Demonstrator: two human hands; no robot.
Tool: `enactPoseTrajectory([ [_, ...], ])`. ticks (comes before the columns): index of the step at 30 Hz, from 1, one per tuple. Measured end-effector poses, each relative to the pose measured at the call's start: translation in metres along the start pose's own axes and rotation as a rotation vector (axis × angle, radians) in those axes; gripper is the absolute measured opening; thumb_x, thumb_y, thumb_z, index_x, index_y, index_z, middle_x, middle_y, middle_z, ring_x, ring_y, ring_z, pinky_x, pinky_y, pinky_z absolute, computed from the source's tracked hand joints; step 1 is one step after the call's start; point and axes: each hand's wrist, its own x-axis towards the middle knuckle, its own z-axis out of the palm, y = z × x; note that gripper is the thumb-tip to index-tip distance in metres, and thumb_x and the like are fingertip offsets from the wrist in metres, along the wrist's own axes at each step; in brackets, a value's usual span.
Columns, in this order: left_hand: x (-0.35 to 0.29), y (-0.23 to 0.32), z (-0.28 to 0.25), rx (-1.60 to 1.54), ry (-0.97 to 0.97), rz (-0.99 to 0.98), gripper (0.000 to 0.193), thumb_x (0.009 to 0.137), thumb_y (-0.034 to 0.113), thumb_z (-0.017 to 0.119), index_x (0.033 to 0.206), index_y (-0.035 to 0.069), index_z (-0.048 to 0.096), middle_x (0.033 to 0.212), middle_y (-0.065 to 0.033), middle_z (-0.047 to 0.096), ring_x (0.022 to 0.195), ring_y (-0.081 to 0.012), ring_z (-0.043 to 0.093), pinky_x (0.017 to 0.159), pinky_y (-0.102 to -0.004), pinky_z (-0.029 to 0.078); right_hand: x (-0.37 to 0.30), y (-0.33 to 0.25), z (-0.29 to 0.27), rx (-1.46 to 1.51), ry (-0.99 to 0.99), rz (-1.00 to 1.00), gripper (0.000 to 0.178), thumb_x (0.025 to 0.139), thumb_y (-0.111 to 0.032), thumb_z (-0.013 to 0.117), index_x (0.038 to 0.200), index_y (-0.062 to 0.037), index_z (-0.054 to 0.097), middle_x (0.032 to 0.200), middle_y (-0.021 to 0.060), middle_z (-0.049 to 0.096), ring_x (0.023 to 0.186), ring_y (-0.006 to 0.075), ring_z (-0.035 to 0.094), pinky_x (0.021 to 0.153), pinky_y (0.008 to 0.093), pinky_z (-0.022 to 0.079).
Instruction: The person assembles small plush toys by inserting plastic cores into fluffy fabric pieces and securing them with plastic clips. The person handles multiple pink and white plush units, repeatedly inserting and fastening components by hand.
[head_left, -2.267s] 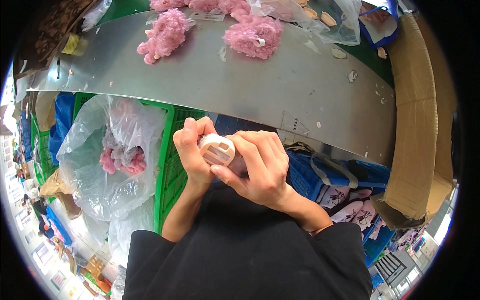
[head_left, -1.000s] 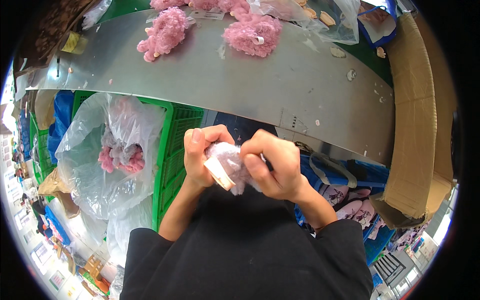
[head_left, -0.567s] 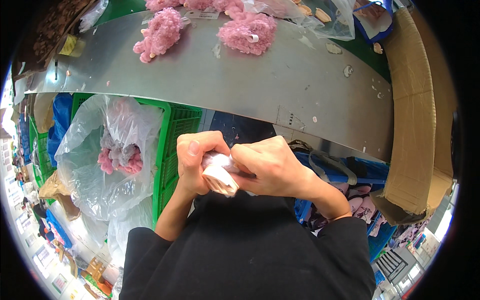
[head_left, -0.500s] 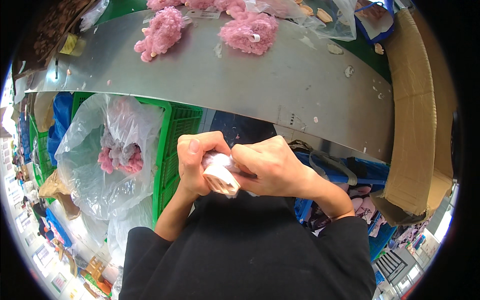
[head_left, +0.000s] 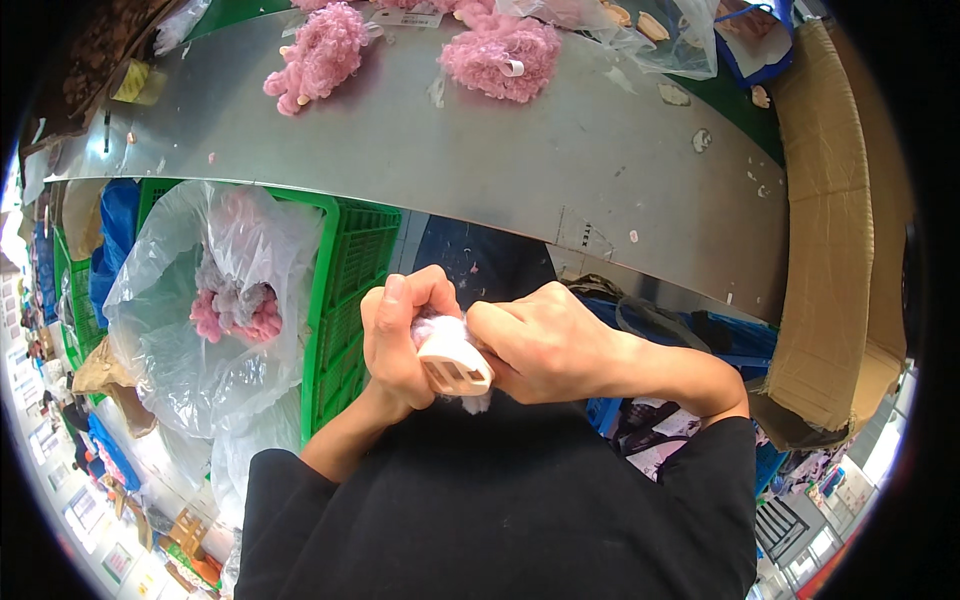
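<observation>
Just in front of my black shirt, both hands are closed around a small fluffy grey-white plush piece [head_left: 437, 327]. A pale peach plastic part [head_left: 457, 366] with slots in its underside sits against the plush and faces me. My left hand [head_left: 400, 340] wraps its fingers and palm round the left side of both. My right hand [head_left: 545, 345] pinches the plush from the right, its fingers curled; the fingertips are hidden. A tuft of fluff pokes out below the plastic part.
Pink curly plush pieces [head_left: 500, 60] lie on the metal table [head_left: 400, 140] ahead. On the left, a green crate [head_left: 345, 290] holds a clear plastic bag [head_left: 150, 330] with pink and grey plush pieces. A cardboard box [head_left: 825, 230] stands at the right.
The right forearm swings outward and the right hand shifts slightly to the right. The plastic part moves slightly right, and more fluff shows below it.
</observation>
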Motion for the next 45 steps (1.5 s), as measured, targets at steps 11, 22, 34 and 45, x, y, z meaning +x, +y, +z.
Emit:
enactPoseTrajectory([
  [11, 0.008, 0.011, 0.006, -0.016, -0.059, -0.008, 0.064, 0.106, 0.056, 0.025, 0.067, 0.006, 0.038, 0.059, -0.0023, 0.041, 0.055, -0.0116, 0.037, 0.052, -0.0279, 0.028, 0.003, -0.006, -0.004, -0.179, 0.146, -0.092, 0.027, 0.072, 0.000, 0.074, 0.073, -0.0051, 0.048, 0.059, 0.0067, 0.045, 0.045, 0.0223, 0.052, 0.042, 0.0352, 0.043],
  [22, 0.033, 0.019, 0.000, -0.200, 0.131, 0.145, 0.059, 0.101, 0.054, 0.032, 0.071, 0.005, 0.044, 0.061, -0.0046, 0.045, 0.057, -0.0116, 0.037, 0.056, -0.0282, 0.029, 0.012, -0.002, 0.003, 0.061, 0.498, 0.033, 0.048, 0.085, -0.037, 0.077, 0.111, 0.0023, 0.066, 0.102, 0.0192, 0.066, 0.086, 0.0348, 0.068, 0.074, 0.0412, 0.057],
  [34, 0.034, 0.019, 0.015, -0.059, 0.220, 0.246, 0.059, 0.092, 0.056, 0.048, 0.098, -0.002, 0.057, 0.090, -0.0071, 0.057, 0.069, -0.0109, 0.049, 0.061, -0.0264, 0.037, 0.014, -0.006, 0.000, 0.348, 0.456, 0.258, 0.039, 0.086, -0.024, 0.079, 0.109, 0.0036, 0.065, 0.093, 0.0162, 0.066, 0.078, 0.0266, 0.067, 0.072, 0.0337, 0.054],
  [45, 0.029, 0.007, 0.013, -0.142, 0.073, 0.401, 0.067, 0.088, 0.039, 0.079, 0.128, -0.003, 0.046, 0.099, -0.0086, 0.059, 0.072, -0.0098, 0.054, 0.062, -0.0217, 0.043, 0.013, -0.010, -0.011, 0.509, 0.381, 0.357, 0.044, 0.084, -0.028, 0.081, 0.111, 0.0019, 0.063, 0.098, 0.0136, 0.067, 0.085, 0.0200, 0.067, 0.078, 0.0304, 0.052],
])
